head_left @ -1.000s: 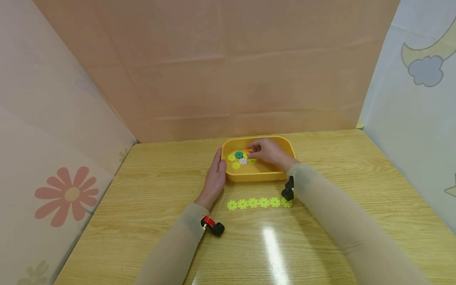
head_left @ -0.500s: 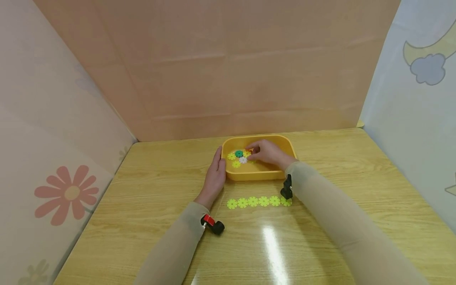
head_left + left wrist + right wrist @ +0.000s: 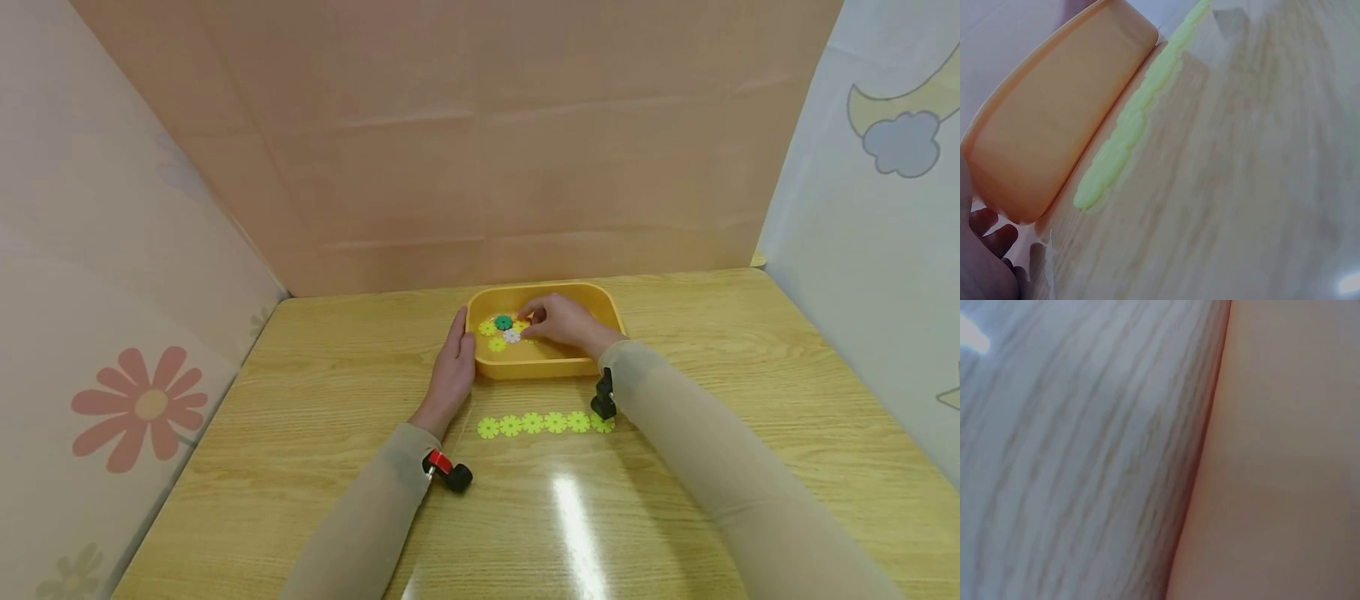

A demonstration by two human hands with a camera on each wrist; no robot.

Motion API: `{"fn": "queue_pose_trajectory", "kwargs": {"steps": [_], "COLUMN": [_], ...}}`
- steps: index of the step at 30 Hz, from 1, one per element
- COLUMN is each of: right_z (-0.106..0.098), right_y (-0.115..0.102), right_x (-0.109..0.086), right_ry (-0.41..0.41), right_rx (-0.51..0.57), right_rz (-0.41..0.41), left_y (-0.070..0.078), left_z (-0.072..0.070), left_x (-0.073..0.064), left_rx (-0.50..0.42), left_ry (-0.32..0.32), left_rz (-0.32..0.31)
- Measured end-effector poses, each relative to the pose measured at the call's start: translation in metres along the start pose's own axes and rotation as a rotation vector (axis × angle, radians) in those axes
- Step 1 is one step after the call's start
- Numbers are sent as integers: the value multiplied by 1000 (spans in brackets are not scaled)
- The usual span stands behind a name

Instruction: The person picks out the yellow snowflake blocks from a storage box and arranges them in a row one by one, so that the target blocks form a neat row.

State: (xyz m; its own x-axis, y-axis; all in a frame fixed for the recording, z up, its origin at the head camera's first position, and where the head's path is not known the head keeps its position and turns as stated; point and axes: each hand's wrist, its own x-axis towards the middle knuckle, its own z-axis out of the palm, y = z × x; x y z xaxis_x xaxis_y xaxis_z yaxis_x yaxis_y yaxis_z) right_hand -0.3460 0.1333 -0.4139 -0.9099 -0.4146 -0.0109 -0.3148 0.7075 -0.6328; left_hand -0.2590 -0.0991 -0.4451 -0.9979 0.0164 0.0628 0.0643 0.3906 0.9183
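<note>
Right hand inside the orange-yellow tray, its grip narrow.
Whether it pinches a disc, I cannot tell; a white disc and a green disc lie just beside it. The left hand, fingers straight, rests against the tray's left side. Nearer the person, yellow-green discs line the desk.

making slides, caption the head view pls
Left hand against the tray, right hand inside it, six yellow discs in front.
</note>
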Motion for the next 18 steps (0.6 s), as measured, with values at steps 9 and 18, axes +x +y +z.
{"fn": "queue_pose_trajectory", "kwargs": {"steps": [9,18], "right_z": [-1,-1], "right_y": [-2,0], "right_x": [-3,-4], "right_ry": [-1,5], "right_rx": [-12,13], "right_rz": [4,19], "left_y": [1,0], "left_z": [1,2], "left_x": [-1,-1], "left_rx": [3,5], "left_ry": [-2,0], "left_rz": [-11,0]}}
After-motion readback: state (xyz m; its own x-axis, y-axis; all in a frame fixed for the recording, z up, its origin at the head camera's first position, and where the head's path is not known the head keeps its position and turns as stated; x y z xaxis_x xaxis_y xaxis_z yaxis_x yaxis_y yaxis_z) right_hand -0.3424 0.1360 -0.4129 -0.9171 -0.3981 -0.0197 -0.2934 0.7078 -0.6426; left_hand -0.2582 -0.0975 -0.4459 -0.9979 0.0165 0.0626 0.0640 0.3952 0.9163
